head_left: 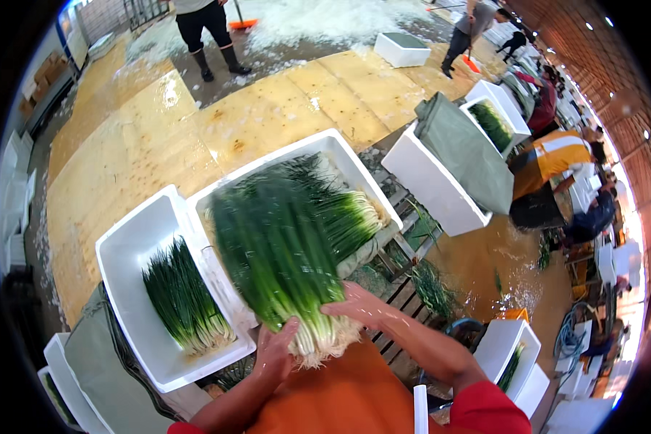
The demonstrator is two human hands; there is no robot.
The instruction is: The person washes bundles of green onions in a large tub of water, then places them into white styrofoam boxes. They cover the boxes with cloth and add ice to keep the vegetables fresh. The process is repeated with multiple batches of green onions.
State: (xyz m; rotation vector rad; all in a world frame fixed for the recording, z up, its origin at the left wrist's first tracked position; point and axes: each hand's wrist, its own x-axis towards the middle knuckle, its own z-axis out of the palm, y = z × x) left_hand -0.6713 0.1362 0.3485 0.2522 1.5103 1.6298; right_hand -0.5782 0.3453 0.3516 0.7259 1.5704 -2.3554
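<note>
Between my hands is a large bunch of green onions (275,253), its white roots toward me and its dark leaves pointing away, slightly blurred. My left hand (276,349) grips the root end from the left. From the right, my right hand (358,307) presses against the white stalks. Beneath and beyond the bunch lies a white foam box (347,148) with more green onions (351,220) in it. To the left, another white foam box (134,354) holds a smaller bunch of green onions (184,296).
Grey-green cloth (466,155) drapes a foam box (430,192) on the right. Loose leaves (430,286) lie by a slatted pallet (405,289). Yellowish boards (145,145) cover the floor ahead, with crushed ice (304,29) behind. People (206,32) stand or work at the back and right.
</note>
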